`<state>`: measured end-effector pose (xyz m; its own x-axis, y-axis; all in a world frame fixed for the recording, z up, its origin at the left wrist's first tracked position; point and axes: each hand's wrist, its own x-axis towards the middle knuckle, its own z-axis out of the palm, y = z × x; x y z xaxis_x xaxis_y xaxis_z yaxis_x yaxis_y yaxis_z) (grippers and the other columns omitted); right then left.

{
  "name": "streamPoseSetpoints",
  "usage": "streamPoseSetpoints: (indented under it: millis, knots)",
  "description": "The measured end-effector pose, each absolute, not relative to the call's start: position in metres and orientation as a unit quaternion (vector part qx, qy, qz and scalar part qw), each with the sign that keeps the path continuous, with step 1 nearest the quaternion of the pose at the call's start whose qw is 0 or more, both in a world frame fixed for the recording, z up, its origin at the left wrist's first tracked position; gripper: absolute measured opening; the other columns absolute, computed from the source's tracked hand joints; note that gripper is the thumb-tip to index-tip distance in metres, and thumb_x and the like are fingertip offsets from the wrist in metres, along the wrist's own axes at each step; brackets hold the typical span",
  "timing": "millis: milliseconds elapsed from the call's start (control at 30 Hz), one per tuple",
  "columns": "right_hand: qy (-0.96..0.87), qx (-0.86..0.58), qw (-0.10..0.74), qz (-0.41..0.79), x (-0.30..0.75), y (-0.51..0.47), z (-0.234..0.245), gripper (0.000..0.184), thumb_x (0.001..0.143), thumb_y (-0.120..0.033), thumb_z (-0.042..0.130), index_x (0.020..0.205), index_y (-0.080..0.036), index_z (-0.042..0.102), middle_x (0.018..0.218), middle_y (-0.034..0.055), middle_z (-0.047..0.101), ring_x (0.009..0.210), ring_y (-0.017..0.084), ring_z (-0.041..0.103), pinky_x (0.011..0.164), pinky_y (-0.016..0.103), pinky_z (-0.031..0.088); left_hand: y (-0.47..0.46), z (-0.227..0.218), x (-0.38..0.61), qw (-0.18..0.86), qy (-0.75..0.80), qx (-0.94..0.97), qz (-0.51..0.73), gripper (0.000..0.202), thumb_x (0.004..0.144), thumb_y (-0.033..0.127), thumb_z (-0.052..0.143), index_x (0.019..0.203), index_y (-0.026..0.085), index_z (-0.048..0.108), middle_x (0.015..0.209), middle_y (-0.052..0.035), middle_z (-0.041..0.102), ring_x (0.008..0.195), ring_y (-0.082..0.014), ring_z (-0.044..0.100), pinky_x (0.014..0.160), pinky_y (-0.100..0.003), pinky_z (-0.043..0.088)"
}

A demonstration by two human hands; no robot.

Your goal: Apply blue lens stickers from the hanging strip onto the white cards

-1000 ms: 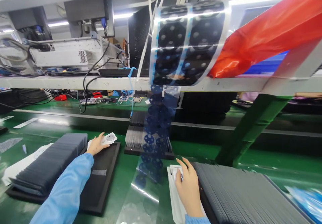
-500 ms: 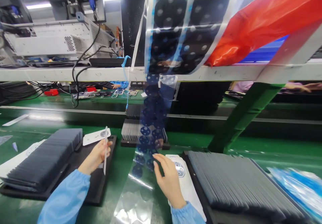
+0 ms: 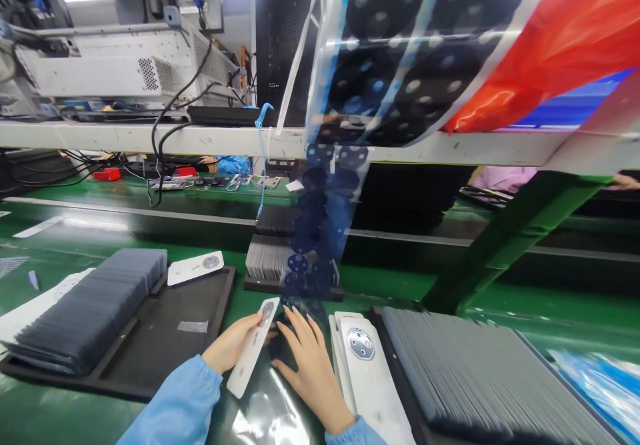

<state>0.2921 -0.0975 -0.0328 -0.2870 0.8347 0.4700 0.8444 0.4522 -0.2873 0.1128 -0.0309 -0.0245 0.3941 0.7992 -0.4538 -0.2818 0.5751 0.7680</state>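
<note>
My left hand (image 3: 234, 343) grips a white phone back cover (image 3: 246, 365) by its edge, tilted, with the round camera area at its upper end. Close to that end is my right hand (image 3: 311, 365), its fingers stretched out and apart over the clear film; whether a fingertip touches the cover I cannot make out. Behind both hands hangs a clear strip with round dark blue stickers (image 3: 299, 263), coming down from a large roll (image 3: 385, 51). More white phone back covers (image 3: 375, 391) lie stacked just right of my right hand.
A black tray (image 3: 170, 345) with a row of dark sheets (image 3: 95, 311) is on the left; another white cover (image 3: 193, 269) lies on its far edge. A tray of grey sheets (image 3: 475, 371) stands right. A green slanted post (image 3: 515, 238) and white shelf beam (image 3: 225, 141) are ahead.
My left hand has moved right with the cover, turning its camera side into view. My right hand has shifted down and left from the sticker strip, its fingers spreading beside the cover.
</note>
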Motion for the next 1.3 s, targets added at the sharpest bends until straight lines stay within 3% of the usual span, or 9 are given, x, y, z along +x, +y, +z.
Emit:
streamPoseSetpoints:
  millis: [67, 167, 367, 567, 667, 800, 967, 1067, 1300]
  knots:
    - [-0.802, -0.516, 0.301, -0.003, 0.291, -0.096, -0.032, 0.063, 0.072, -0.011, 0.071, 0.131, -0.017, 0.048, 0.146, 0.0134, 0.041, 0.135, 0.033, 0.035, 0.108, 0.058, 0.036, -0.036, -0.018, 0.113, 0.801, 0.405, 0.308, 0.316, 0.029, 0.080, 0.035, 0.068, 0.091, 0.008, 0.071, 0.083, -0.0129, 0.073, 0.082, -0.0242, 0.069, 0.078, -0.032, 0.050]
    - [-0.796, -0.494, 0.349, -0.002, 0.292, -0.094, -0.033, 0.055, 0.078, -0.008, 0.062, 0.129, -0.021, 0.048, 0.141, 0.0119, 0.048, 0.130, 0.031, 0.044, 0.105, 0.056, 0.040, -0.042, -0.012, 0.113, 0.817, 0.365, 0.322, 0.308, 0.029, 0.080, 0.033, 0.069, 0.098, 0.010, 0.071, 0.094, -0.0131, 0.073, 0.090, -0.0249, 0.068, 0.086, -0.034, 0.048]
    - [-0.763, -0.474, 0.439, -0.013, 0.291, -0.096, -0.038, 0.020, 0.088, -0.012, 0.052, 0.101, -0.024, 0.060, 0.111, 0.0097, 0.067, 0.103, 0.027, 0.064, 0.086, 0.047, 0.055, -0.047, -0.008, 0.113, 0.803, 0.306, 0.364, 0.360, 0.028, 0.082, 0.036, 0.067, 0.100, 0.014, 0.071, 0.103, -0.0115, 0.072, 0.096, -0.0259, 0.066, 0.090, -0.037, 0.046]
    - [-0.754, -0.472, 0.456, -0.004, 0.289, -0.099, -0.038, 0.020, 0.089, -0.009, 0.050, 0.101, -0.024, 0.058, 0.103, 0.0076, 0.070, 0.098, 0.025, 0.066, 0.084, 0.044, 0.056, -0.054, -0.004, 0.117, 0.798, 0.315, 0.354, 0.374, 0.027, 0.081, 0.038, 0.069, 0.098, 0.017, 0.071, 0.100, -0.0082, 0.073, 0.093, -0.0247, 0.067, 0.092, -0.036, 0.046]
    - [-0.751, -0.478, 0.455, -0.011, 0.290, -0.098, -0.039, 0.022, 0.090, -0.011, 0.050, 0.108, -0.022, 0.057, 0.106, 0.0093, 0.070, 0.102, 0.026, 0.066, 0.085, 0.044, 0.056, -0.056, -0.002, 0.118, 0.800, 0.302, 0.350, 0.381, 0.034, 0.082, 0.038, 0.068, 0.112, 0.021, 0.066, 0.106, -0.0068, 0.072, 0.096, -0.0243, 0.067, 0.091, -0.035, 0.046]
    - [-0.756, -0.478, 0.447, 0.001, 0.292, -0.095, -0.042, 0.024, 0.083, -0.003, 0.050, 0.095, -0.021, 0.059, 0.114, 0.0112, 0.068, 0.109, 0.027, 0.063, 0.089, 0.047, 0.053, -0.057, -0.001, 0.117, 0.792, 0.307, 0.363, 0.383, 0.041, 0.085, 0.040, 0.065, 0.121, 0.022, 0.061, 0.111, -0.0079, 0.070, 0.097, -0.0246, 0.066, 0.084, -0.031, 0.047]
    - [-0.724, -0.492, 0.461, 0.147, 0.294, -0.095, -0.036, 0.020, 0.074, -0.003, 0.061, 0.074, -0.022, 0.054, 0.124, 0.0114, 0.063, 0.123, 0.029, 0.053, 0.101, 0.053, 0.043, -0.058, 0.000, 0.118, 0.775, 0.326, 0.375, 0.390, 0.058, 0.082, 0.045, 0.067, 0.134, 0.026, 0.049, 0.109, -0.0079, 0.070, 0.088, -0.0231, 0.067, 0.067, -0.027, 0.048]
    - [-0.691, -0.485, 0.468, 0.260, 0.295, -0.096, -0.029, 0.020, 0.071, -0.007, 0.065, 0.067, -0.022, 0.052, 0.128, 0.0120, 0.060, 0.128, 0.028, 0.048, 0.106, 0.052, 0.036, -0.058, -0.003, 0.118, 0.769, 0.345, 0.379, 0.383, 0.054, 0.079, 0.047, 0.069, 0.125, 0.022, 0.057, 0.095, -0.0071, 0.072, 0.072, -0.0193, 0.065, 0.062, -0.027, 0.048]
    - [-0.600, -0.478, 0.540, 0.347, 0.299, -0.097, -0.024, 0.012, 0.070, -0.012, 0.064, 0.068, -0.022, 0.057, 0.112, 0.0087, 0.061, 0.114, 0.027, 0.055, 0.095, 0.043, 0.044, -0.056, -0.010, 0.118, 0.772, 0.349, 0.366, 0.385, 0.038, 0.079, 0.045, 0.069, 0.108, 0.020, 0.064, 0.085, -0.0047, 0.071, 0.073, -0.0193, 0.065, 0.070, -0.029, 0.046]
